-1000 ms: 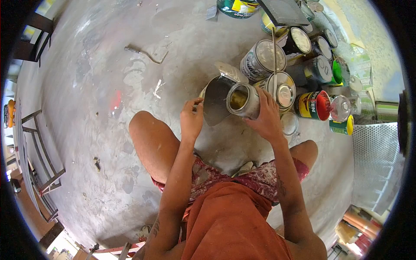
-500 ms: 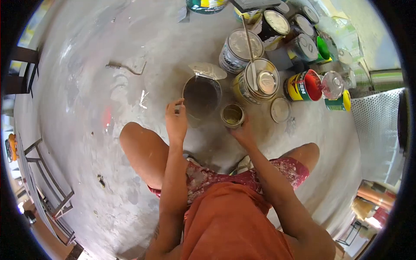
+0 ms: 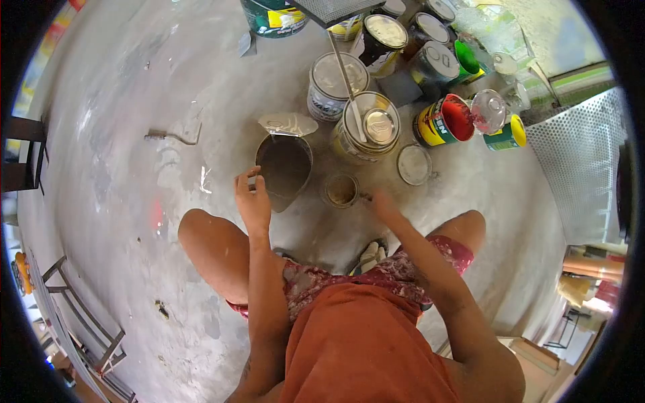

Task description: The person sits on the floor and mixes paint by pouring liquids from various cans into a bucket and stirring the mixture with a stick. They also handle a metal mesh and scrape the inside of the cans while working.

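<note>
My left hand (image 3: 252, 203) is at the left rim of a dark, deep bucket (image 3: 285, 168), fingers curled against its edge. The inside of the bucket looks dark, and I cannot make out its contents. To its right, a small open can (image 3: 342, 191) stands on the floor with brownish material inside. My right hand (image 3: 385, 205) is just right of this can, apart from it and smeared by motion. A small dark shape shows at its fingertips, too blurred to name. A clear plastic piece (image 3: 287, 123) lies at the bucket's far edge.
A large paint can (image 3: 349, 144) carries a small tin and a long flat stick (image 3: 348, 80). A round lid (image 3: 414, 165) lies beside it. A red-lined can (image 3: 457, 119) lies tipped, with several more paint cans behind. A paint roller frame (image 3: 176, 136) lies on the left floor.
The view has shifted, so the cans appear further left. My right hand has let go of the small can and moved off to its right. My left hand stays at the bucket's rim.
</note>
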A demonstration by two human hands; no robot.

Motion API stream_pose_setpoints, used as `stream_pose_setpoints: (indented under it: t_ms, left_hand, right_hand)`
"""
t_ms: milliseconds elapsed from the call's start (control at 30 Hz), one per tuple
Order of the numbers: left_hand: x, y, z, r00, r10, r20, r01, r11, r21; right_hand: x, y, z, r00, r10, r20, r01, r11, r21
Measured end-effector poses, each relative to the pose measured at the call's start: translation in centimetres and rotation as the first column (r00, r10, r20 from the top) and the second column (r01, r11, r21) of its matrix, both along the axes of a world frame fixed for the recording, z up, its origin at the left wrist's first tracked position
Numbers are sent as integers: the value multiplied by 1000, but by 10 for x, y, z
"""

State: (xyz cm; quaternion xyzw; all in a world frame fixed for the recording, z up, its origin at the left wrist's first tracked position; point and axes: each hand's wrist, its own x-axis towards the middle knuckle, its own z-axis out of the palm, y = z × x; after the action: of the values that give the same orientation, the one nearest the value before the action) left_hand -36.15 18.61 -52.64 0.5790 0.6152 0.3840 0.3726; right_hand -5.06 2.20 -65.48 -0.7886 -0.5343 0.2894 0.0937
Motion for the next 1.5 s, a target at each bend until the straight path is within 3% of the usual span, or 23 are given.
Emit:
stream_pose_setpoints:
  t_ms: [33, 100, 167, 233, 267, 333, 367, 433, 567, 767, 833, 867, 933, 1067, 1133, 1167, 1233, 1367, 1433, 1500]
  left_hand:
    - [1, 1, 1, 1000, 5, -4, -5, 1000, 9]
    - [7, 0, 4, 1000, 2, 3, -2, 1000, 12]
    - [11, 2, 4, 1000, -3, 6, 3, 1000, 20]
    - [12, 3, -2, 998, -55, -27, 58, 991, 121]
    - [11, 3, -1, 998, -54, -29, 57, 991, 124]
    - [10, 2, 1, 998, -70, 1, 69, 989, 130]
    - [9, 1, 5, 998, -67, -2, 67, 989, 132]
    - [7, 1, 13, 999, -39, 37, 36, 996, 77]
    - [1, 0, 14, 999, -26, 35, 24, 998, 66]
    - [4, -4, 15, 992, -101, 79, 95, 993, 69]
    - [5, -5, 18, 989, -106, 99, 103, 994, 37]
    - [5, -4, 18, 990, -105, 98, 102, 994, 36]
    - [6, -5, 16, 985, -140, 100, 136, 990, 50]
    - [19, -2, 19, 980, -184, 75, 176, 979, 105]
    - [30, -3, 23, 966, -257, -4, 253, 949, 187]
    - [38, -5, 29, 965, -261, -9, 258, 949, 183]
    - [58, -4, 47, 925, -379, 33, 369, 915, 165]
    - [102, 19, 63, 837, -546, -9, 544, 831, 118]
    - [134, 43, 61, 705, -605, -369, 708, 625, 328]
    - [163, 71, 54, 644, -619, -449, 758, 595, 267]
  right_hand:
    - [7, 10, 39, 996, 72, 49, -72, 997, 15]
    - [-3, 51, 153, 991, -38, 127, 38, 999, 5]
    - [4, 80, 210, 991, -129, 16, 126, 983, 137]
    - [24, 103, 208, 991, -47, 123, -11, 904, 427]
    - [31, 116, 208, 992, -46, 121, -11, 903, 430]
    - [40, 136, 208, 897, 173, 408, -323, 885, 335]
    - [43, 142, 206, 897, 174, 406, -324, 884, 337]
    - [46, 151, 202, 860, 306, 408, -370, 925, 85]
    - [47, 154, 201, 852, 337, 401, -378, 925, 25]
    - [48, 141, 211, 895, 228, 383, -269, 962, 56]
    - [51, 128, 210, 985, 110, 131, -157, 890, 429]
    - [47, 121, 210, 985, 111, 130, -157, 889, 429]
    - [38, 108, 205, 991, -25, -130, 93, 831, 548]
    - [33, 106, 184, 1000, 4, 0, -4, 853, 522]
    - [28, 109, 186, 987, -31, 160, -41, 904, 425]
    - [30, 107, 182, 987, -35, 154, -34, 906, 423]
    - [38, 106, 170, 951, -127, -283, 266, 801, 536]
    - [39, 85, 162, 983, -159, -89, 179, 748, 639]
    - [29, 77, 168, 986, -159, -50, 161, 830, 534]
    - [33, 72, 158, 974, -186, -133, 228, 805, 547]
